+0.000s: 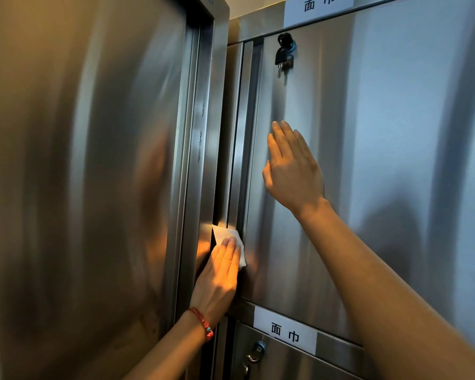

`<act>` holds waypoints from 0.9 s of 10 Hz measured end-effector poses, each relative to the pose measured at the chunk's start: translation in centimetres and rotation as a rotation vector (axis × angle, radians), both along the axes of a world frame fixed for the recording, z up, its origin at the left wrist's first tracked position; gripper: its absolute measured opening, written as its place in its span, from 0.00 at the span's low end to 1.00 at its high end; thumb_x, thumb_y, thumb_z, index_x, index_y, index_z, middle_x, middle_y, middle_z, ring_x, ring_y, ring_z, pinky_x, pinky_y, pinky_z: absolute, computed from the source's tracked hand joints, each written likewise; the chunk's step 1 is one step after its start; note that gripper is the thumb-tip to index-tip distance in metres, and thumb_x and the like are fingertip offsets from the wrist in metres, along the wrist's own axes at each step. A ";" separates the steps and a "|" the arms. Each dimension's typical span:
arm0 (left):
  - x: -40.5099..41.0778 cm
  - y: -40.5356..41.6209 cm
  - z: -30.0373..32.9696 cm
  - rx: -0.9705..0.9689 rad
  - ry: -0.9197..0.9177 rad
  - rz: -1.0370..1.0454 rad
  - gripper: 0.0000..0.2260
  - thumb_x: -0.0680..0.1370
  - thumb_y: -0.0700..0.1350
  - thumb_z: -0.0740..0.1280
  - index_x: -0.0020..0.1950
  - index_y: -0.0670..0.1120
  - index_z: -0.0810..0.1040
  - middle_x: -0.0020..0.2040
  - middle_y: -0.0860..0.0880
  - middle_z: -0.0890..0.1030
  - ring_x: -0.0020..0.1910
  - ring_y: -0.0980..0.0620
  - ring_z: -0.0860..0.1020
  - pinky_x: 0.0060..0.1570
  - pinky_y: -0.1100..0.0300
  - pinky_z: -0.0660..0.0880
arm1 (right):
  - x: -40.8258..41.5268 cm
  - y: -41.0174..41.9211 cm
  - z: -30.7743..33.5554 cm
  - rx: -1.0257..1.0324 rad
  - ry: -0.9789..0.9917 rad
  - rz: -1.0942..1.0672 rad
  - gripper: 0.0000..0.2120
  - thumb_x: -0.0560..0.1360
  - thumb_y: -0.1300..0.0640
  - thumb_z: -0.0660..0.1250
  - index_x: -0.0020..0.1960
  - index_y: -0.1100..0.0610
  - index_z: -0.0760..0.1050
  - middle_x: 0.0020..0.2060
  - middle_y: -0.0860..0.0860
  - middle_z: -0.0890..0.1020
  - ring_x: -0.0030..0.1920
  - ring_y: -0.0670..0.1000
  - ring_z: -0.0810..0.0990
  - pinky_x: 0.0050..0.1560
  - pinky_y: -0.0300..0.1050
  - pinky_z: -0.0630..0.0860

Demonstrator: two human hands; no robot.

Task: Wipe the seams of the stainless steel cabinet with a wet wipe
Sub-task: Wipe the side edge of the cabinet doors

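Note:
A stainless steel cabinet (pixel 368 160) fills the right of the head view, with a vertical seam (pixel 235 133) along its left door edge. My left hand (pixel 220 275), with a red bead bracelet at the wrist, presses a white wet wipe (pixel 224 234) flat against the lower part of that seam. My right hand (pixel 292 168) lies flat on the cabinet door, fingers together and pointing up, holding nothing.
A tall steel panel with a door frame (pixel 192 160) stands directly left of the seam. A key bunch (pixel 283 56) hangs from the upper door's lock. White labels (pixel 284 329) mark the doors; a second lock (pixel 258 349) sits on the lower door.

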State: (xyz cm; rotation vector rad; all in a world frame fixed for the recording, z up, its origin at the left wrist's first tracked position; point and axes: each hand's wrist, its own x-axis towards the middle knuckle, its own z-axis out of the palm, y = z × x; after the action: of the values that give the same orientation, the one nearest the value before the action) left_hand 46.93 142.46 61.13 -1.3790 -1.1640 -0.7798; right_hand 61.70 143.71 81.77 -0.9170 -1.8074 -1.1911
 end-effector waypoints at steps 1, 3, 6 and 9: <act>-0.1 -0.1 0.8 0.014 0.036 0.017 0.24 0.80 0.30 0.41 0.60 0.35 0.75 0.60 0.36 0.77 0.60 0.41 0.77 0.64 0.49 0.67 | 0.0 0.0 0.0 0.002 -0.009 -0.012 0.26 0.79 0.53 0.53 0.75 0.63 0.57 0.75 0.59 0.57 0.75 0.58 0.52 0.74 0.49 0.44; -0.2 0.1 2.5 0.032 0.077 0.058 0.21 0.79 0.30 0.45 0.60 0.34 0.75 0.60 0.36 0.77 0.60 0.41 0.77 0.59 0.49 0.72 | 0.1 -0.1 0.0 0.000 -0.014 -0.022 0.26 0.80 0.52 0.53 0.75 0.63 0.57 0.75 0.59 0.57 0.75 0.58 0.52 0.74 0.50 0.44; 0.1 -0.2 5.5 0.029 0.089 0.116 0.25 0.79 0.29 0.41 0.60 0.35 0.76 0.59 0.36 0.78 0.59 0.42 0.77 0.60 0.51 0.72 | 0.0 -0.2 0.0 0.000 -0.001 -0.006 0.26 0.79 0.53 0.54 0.74 0.64 0.59 0.74 0.59 0.59 0.75 0.58 0.54 0.74 0.49 0.44; 0.3 0.2 8.2 0.013 0.087 0.101 0.19 0.74 0.32 0.52 0.59 0.34 0.77 0.58 0.35 0.78 0.58 0.41 0.78 0.57 0.51 0.75 | -0.1 -0.3 -0.1 0.012 0.006 0.002 0.26 0.79 0.54 0.56 0.73 0.64 0.61 0.73 0.60 0.61 0.74 0.59 0.56 0.74 0.51 0.48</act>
State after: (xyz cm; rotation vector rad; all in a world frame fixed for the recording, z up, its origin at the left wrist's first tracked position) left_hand 47.19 142.62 69.37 -1.3199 -1.1497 -0.6487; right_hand 61.63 143.37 81.65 -0.9106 -1.7937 -1.1956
